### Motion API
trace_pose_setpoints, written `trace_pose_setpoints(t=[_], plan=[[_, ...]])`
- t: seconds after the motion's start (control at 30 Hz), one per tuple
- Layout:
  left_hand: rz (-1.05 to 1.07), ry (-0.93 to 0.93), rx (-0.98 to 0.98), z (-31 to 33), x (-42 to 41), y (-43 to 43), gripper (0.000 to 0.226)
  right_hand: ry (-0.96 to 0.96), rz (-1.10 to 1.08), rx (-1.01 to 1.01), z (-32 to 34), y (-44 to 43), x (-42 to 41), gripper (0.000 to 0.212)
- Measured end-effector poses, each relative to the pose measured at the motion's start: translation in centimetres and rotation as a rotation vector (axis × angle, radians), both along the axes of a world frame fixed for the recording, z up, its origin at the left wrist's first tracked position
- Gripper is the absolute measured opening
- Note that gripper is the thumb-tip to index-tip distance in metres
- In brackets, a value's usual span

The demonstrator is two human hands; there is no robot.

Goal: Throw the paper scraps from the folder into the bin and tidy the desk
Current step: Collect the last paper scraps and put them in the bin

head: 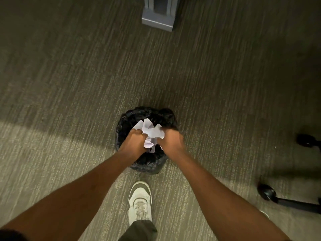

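Over the mouth of the bin we see both hands pressed close together, with a crumpled bundle of white paper scraps held between them. The left hand is curled into a loose fist on the near-left part of the bin's opening, its fingers closed on the left edge of the paper. The right hand is curled the same way over the right part of the opening, fingers gripping the right edge of the bundle. The scraps sit directly above the bin's dark interior, some corners sticking up toward the far rim and a few pale pieces hanging lower between the two wrists; we cannot tell whether any of them already lie inside. The bin is small and round, lined with a glossy black bag that is folded over its rim, and it stands on a ribbed carpet. Just on the near side of the bin a pale sneaker points toward it, with a dark trouser cuff at the ankle. Well to the right of the bin are two black chair casters on dark legs. Far beyond the bin, at the top of the view, stands the grey base of a furniture leg.
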State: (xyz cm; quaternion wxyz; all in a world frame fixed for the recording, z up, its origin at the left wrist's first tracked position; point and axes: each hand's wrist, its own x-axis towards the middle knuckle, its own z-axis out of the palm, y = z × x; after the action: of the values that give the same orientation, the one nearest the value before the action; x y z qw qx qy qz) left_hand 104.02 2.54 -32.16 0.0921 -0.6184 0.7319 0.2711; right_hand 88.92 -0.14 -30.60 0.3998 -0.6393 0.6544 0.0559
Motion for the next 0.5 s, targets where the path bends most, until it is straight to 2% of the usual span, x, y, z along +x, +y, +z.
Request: trace_pose_setpoints(t=[0.07,0.17,0.23,0.3,0.37,0.5], plan=[[-0.037,-0.030,0.041,0.0,0.1,-0.1,0.028,-0.016,0.037,0.034,0.2,-0.3,0.4,0.031],[-0.147,-0.139,0.109,0.3,0.1,-0.2,0.038,-0.020,0.091,0.037,0.8,-0.2,0.7,0.031],[-0.187,-0.177,0.117,0.7,-0.4,-0.4,0.040,0.010,0.122,-0.021,1.7,0.0,0.3,0.030],[-0.157,-0.197,0.122,1.8,-1.3,-0.9,0.037,0.054,0.157,-0.159,2.5,0.2,-0.5,0.032],[-0.121,-0.175,0.057,3.3,-2.4,-1.5,0.033,0.110,0.164,-0.271,3.4,0.1,-1.7,0.035],[-0.201,-0.149,-0.053,7.1,-6.2,-3.3,0.022,0.201,0.065,-0.330,6.1,0.0,-5.6,0.035]])
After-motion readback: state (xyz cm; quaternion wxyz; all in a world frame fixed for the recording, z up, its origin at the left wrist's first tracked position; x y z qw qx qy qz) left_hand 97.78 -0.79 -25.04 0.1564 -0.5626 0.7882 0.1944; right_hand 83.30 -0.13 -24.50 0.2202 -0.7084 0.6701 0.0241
